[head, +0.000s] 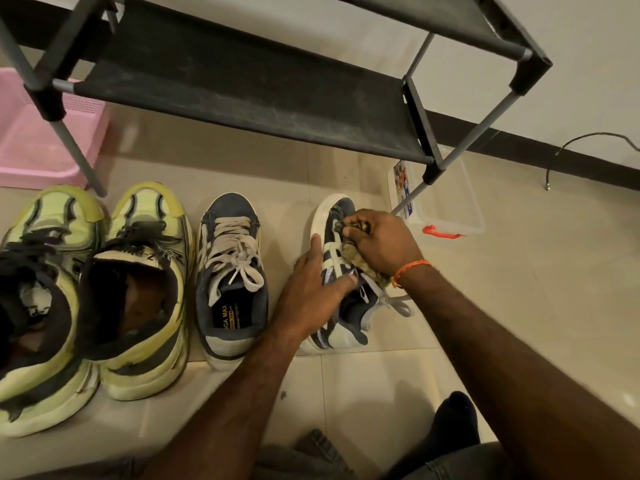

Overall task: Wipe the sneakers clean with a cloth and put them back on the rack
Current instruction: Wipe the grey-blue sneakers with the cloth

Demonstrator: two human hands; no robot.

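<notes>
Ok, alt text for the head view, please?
The right hand rubs a cloth on a navy sneaker that the left hand steadies on the floor. Its mate and two yellow sneakers sit left, below a bare rack.

Non-task items on tiled floor [519, 306].
Pink plastic basket [31, 147] at left; clear plastic box [450, 202] with orange latch [441, 233] right; black cable [585, 147] by the wall [588, 81].
</notes>
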